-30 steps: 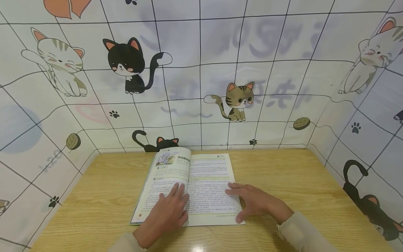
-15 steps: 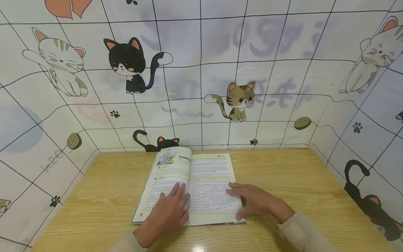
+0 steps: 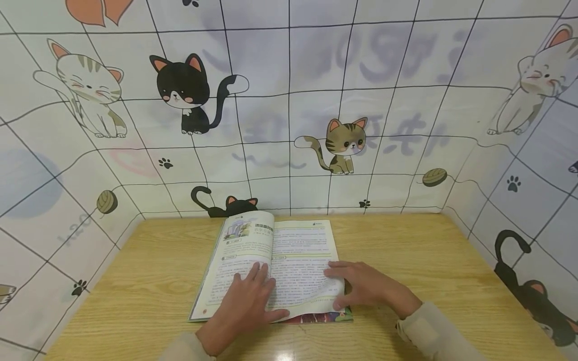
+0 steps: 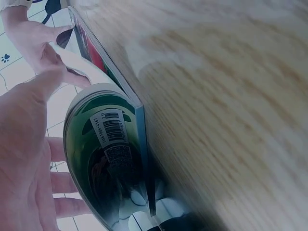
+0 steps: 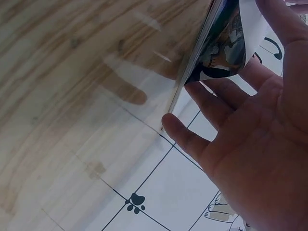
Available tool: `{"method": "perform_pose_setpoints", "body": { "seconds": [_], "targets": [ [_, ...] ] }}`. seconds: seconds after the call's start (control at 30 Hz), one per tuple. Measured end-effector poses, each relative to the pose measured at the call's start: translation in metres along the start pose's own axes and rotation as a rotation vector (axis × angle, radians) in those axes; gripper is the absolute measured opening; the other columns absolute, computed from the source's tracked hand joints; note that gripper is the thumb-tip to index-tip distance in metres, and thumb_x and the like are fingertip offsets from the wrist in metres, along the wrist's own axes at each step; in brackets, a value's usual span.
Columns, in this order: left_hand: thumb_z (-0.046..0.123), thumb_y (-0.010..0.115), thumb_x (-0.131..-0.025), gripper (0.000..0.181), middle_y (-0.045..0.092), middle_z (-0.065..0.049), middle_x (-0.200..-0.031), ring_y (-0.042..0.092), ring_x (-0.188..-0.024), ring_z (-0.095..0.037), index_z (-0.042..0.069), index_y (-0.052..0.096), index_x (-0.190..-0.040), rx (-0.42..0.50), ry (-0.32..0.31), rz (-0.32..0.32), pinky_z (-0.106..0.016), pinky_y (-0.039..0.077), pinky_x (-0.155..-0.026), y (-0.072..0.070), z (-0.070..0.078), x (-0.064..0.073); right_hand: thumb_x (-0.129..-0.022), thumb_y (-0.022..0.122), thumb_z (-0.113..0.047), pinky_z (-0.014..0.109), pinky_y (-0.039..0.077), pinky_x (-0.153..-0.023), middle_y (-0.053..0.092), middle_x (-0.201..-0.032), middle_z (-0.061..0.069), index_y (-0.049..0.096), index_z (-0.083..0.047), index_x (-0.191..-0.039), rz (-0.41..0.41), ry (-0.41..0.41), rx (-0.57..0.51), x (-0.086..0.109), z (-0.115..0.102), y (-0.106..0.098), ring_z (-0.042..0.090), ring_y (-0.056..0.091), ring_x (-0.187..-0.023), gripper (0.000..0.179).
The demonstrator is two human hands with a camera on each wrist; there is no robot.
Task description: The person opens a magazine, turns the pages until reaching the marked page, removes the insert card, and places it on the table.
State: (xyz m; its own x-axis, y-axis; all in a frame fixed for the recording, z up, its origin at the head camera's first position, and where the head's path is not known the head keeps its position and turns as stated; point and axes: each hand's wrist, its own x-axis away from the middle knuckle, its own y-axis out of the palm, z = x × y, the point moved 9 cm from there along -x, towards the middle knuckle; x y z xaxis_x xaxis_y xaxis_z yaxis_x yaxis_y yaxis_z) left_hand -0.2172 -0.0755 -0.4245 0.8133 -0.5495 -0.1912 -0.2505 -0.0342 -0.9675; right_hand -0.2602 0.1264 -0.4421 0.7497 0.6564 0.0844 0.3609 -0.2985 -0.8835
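An open magazine [image 3: 302, 240] with printed text lies on the wooden table. On its left page, near the fold, rests my left hand [image 3: 248, 301], fingers extended and thumb stretched toward the right page. At the right edge, my right hand [image 3: 366, 286] holds the lower right part of the right page between thumb and fingers. That page's bottom edge is bowed up, baring a colourful page [image 3: 316, 318] beneath. In the left wrist view the magazine's green back cover [image 4: 113, 139] with a barcode curves beside my left palm [image 4: 21, 144]. The right wrist view shows the raised page [image 5: 252, 24] against my right fingers [image 5: 207, 101].
The wooden table [image 3: 406, 240] extends around the magazine. White sheeting [image 3: 271, 115] with a black grid and cartoon cats encloses the back and both sides.
The right page's lower edge has risen and bent, showing the coloured page below. My right thumb has moved slightly up and left. My left thumb has spread out to the right.
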Motion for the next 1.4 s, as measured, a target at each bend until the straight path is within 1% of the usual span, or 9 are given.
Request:
{"method": "perform_pose_setpoints", "body": {
  "seconds": [0.27, 0.4, 0.53, 0.7, 0.8, 0.9, 1.13, 1.3, 1.4],
  "targets": [
    [0.083, 0.060, -0.072, 0.082, 0.060, -0.016, -0.133, 0.056, -0.124, -0.033, 0.012, 0.069, -0.112, -0.024, 0.004, -0.023, -0.054, 0.054, -0.080, 0.002, 0.002, 0.001, -0.084, 0.070, -0.058, 0.055, 0.040, -0.105, 0.054, -0.142, 0.016, 0.055, -0.008, -0.140, 0.081, -0.049, 0.032, -0.004, -0.005, -0.007, 0.036, 0.050, -0.131, 0.077],
    [0.079, 0.059, -0.077, 0.076, 0.060, -0.016, -0.131, 0.056, -0.123, -0.033, 0.012, 0.067, -0.113, -0.041, 0.025, -0.006, -0.050, 0.054, -0.079, 0.000, 0.002, 0.002, -0.086, 0.066, -0.061, 0.056, 0.039, -0.106, 0.052, -0.145, 0.012, 0.051, -0.011, -0.145, 0.144, -0.077, 0.038, -0.004, -0.009, -0.014, 0.035, 0.048, -0.133, 0.078],
    [0.068, 0.059, -0.085, 0.070, 0.059, -0.014, -0.133, 0.056, -0.123, -0.031, 0.013, 0.061, -0.128, -0.001, 0.046, 0.034, -0.050, 0.053, -0.082, -0.006, 0.001, 0.003, -0.089, 0.063, -0.061, 0.057, 0.040, -0.106, 0.050, -0.148, 0.009, 0.048, -0.014, -0.148, 0.187, -0.093, 0.028, -0.004, -0.014, -0.019, 0.033, 0.048, -0.134, 0.077],
    [0.056, 0.066, -0.088, 0.077, 0.043, -0.008, -0.154, 0.046, -0.137, -0.026, 0.023, 0.040, -0.152, 0.032, 0.176, 0.121, -0.050, 0.047, -0.100, -0.017, 0.009, 0.003, -0.096, 0.058, -0.052, 0.057, 0.039, -0.106, 0.050, -0.148, 0.006, 0.047, -0.015, -0.148, 0.206, -0.092, -0.041, -0.003, -0.018, -0.022, 0.031, 0.046, -0.136, 0.065],
    [0.049, 0.074, -0.085, 0.087, 0.027, -0.004, -0.163, 0.031, -0.147, -0.023, 0.028, 0.031, -0.156, 0.003, 0.293, 0.175, -0.050, 0.036, -0.111, -0.023, 0.020, 0.005, -0.102, 0.051, -0.045, 0.057, 0.036, -0.108, 0.048, -0.149, 0.004, 0.046, -0.017, -0.150, 0.213, -0.080, -0.092, -0.003, -0.018, -0.023, 0.029, 0.044, -0.138, 0.056],
    [0.043, 0.082, -0.079, 0.097, 0.017, -0.002, -0.166, 0.018, -0.151, -0.022, 0.030, 0.026, -0.158, -0.031, 0.362, 0.191, -0.051, 0.026, -0.117, -0.024, 0.027, 0.007, -0.106, 0.043, -0.038, 0.057, 0.034, -0.110, 0.047, -0.150, 0.003, 0.044, -0.018, -0.151, 0.227, -0.074, -0.121, -0.003, -0.018, -0.025, 0.029, 0.042, -0.139, 0.050],
    [0.037, 0.085, -0.077, 0.101, 0.019, -0.001, -0.166, 0.015, -0.152, -0.023, 0.029, 0.024, -0.158, -0.119, 0.420, 0.187, -0.049, 0.018, -0.120, -0.024, 0.032, 0.011, -0.107, 0.042, -0.033, 0.063, 0.031, -0.109, 0.034, -0.159, 0.002, 0.028, -0.022, -0.158, 0.275, -0.073, -0.110, 0.001, -0.017, -0.030, 0.033, 0.036, -0.142, 0.054],
    [0.031, 0.084, -0.079, 0.092, 0.021, -0.001, -0.165, 0.019, -0.151, -0.023, 0.027, 0.033, -0.156, -0.161, 0.450, 0.206, -0.047, 0.017, -0.120, -0.025, 0.033, 0.014, -0.103, 0.047, -0.045, 0.067, 0.026, -0.109, 0.017, -0.165, 0.006, 0.011, -0.028, -0.161, 0.281, -0.002, -0.049, 0.001, -0.007, -0.029, 0.037, 0.028, -0.145, 0.071],
    [0.031, 0.079, -0.084, 0.081, 0.027, -0.002, -0.163, 0.021, -0.151, -0.022, 0.025, 0.039, -0.154, -0.176, 0.454, 0.212, -0.047, 0.014, -0.121, -0.025, 0.032, 0.014, -0.099, 0.052, -0.051, 0.067, 0.025, -0.110, 0.016, -0.164, 0.011, 0.011, -0.025, -0.161, 0.252, 0.049, -0.026, 0.002, 0.002, -0.025, 0.041, 0.027, -0.145, 0.079]
  ]
}}
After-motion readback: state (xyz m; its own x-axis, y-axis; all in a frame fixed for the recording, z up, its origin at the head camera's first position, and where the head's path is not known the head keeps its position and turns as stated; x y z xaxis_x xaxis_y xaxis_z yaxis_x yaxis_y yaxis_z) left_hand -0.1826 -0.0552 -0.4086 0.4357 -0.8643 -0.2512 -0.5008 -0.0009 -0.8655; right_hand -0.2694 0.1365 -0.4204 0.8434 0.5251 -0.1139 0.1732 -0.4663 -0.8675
